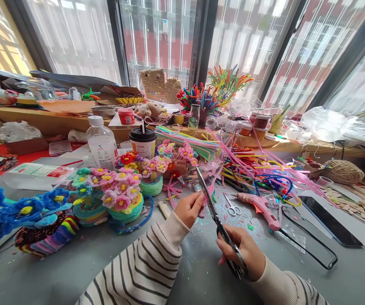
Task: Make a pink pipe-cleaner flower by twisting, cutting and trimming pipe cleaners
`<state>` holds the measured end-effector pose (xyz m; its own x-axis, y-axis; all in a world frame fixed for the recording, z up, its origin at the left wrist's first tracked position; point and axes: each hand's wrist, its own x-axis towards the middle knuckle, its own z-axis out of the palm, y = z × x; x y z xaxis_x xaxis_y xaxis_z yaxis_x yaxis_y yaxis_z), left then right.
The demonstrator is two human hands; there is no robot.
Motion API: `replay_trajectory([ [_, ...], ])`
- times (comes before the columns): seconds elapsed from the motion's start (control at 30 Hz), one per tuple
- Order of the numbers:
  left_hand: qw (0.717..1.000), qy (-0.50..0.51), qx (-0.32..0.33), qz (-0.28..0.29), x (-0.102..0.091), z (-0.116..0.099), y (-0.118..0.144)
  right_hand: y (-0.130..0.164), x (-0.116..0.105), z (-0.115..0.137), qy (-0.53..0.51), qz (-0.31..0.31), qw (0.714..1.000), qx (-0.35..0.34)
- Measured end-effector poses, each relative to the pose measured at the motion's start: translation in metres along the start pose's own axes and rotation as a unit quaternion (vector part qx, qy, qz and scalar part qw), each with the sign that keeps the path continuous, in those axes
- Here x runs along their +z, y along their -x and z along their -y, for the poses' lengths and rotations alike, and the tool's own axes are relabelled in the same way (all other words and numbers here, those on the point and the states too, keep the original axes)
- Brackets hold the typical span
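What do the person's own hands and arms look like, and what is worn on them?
The left hand and right hand are without gloves. The left sleeve and right sleeve are off-white with dark stripes, ending in plain ribbed cuffs.

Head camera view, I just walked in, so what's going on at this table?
A person's right hand holds large dark metal scissors, the blades close by the left hand, which pinches what looks like a small pink piece. Pink fuzzy flowers with yellow centres stand off to the left on the grey table, and a pink plastic glue gun lies to the right.
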<state>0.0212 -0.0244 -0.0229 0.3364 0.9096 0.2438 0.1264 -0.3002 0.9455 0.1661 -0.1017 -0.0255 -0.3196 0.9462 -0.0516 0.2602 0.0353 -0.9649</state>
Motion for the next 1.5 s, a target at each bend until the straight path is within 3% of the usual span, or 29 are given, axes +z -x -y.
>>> replay_trajectory([
  [0.23,0.998,0.001,-0.003,-0.062,-0.009,-0.002,-0.003,0.007,-0.011,0.009,0.02,-0.019,0.999,-0.018],
  [0.37,0.995,-0.041,-0.028,-0.092,-0.015,0.002,-0.005,0.022,-0.027,0.001,0.136,-0.079,0.987,-0.008],
  [0.43,0.993,-0.04,-0.053,-0.094,-0.016,0.004,-0.006,0.034,-0.04,-0.007,0.255,-0.117,0.96,-0.007],
  [0.53,0.993,-0.048,-0.075,-0.071,-0.018,0.006,-0.008,0.053,-0.06,-0.024,0.445,-0.161,0.881,-0.02],
  [0.6,0.993,-0.075,-0.078,-0.05,-0.019,0.005,-0.009,0.064,-0.072,-0.034,0.519,-0.171,0.837,-0.041],
  [0.73,0.987,-0.139,-0.077,-0.029,-0.022,0.002,-0.01,0.075,-0.084,-0.047,0.582,-0.14,0.8,-0.036],
  [0.97,0.983,-0.143,-0.112,-0.006,-0.026,0.005,-0.011,0.072,-0.088,-0.043,0.581,-0.076,0.811,0.005],
  [1.13,0.987,-0.064,-0.148,0.009,-0.021,0.008,-0.01,0.061,-0.087,-0.01,0.53,-0.024,0.847,0.021],
  [1.2,0.987,-0.019,-0.157,0.027,-0.017,0.008,-0.01,0.043,-0.075,0.006,0.488,-0.027,0.872,-0.017],
  [1.3,0.985,0.022,-0.163,0.052,-0.013,0.005,-0.01,0.005,-0.043,0.019,0.414,-0.106,0.896,-0.119],
  [1.4,0.981,0.044,-0.173,0.071,-0.011,0.002,-0.009,-0.028,-0.012,0.014,0.353,-0.142,0.905,-0.189],
  [1.5,0.978,0.056,-0.183,0.084,-0.012,0.001,-0.008,-0.044,0.002,0.002,0.283,-0.163,0.92,-0.215],
])
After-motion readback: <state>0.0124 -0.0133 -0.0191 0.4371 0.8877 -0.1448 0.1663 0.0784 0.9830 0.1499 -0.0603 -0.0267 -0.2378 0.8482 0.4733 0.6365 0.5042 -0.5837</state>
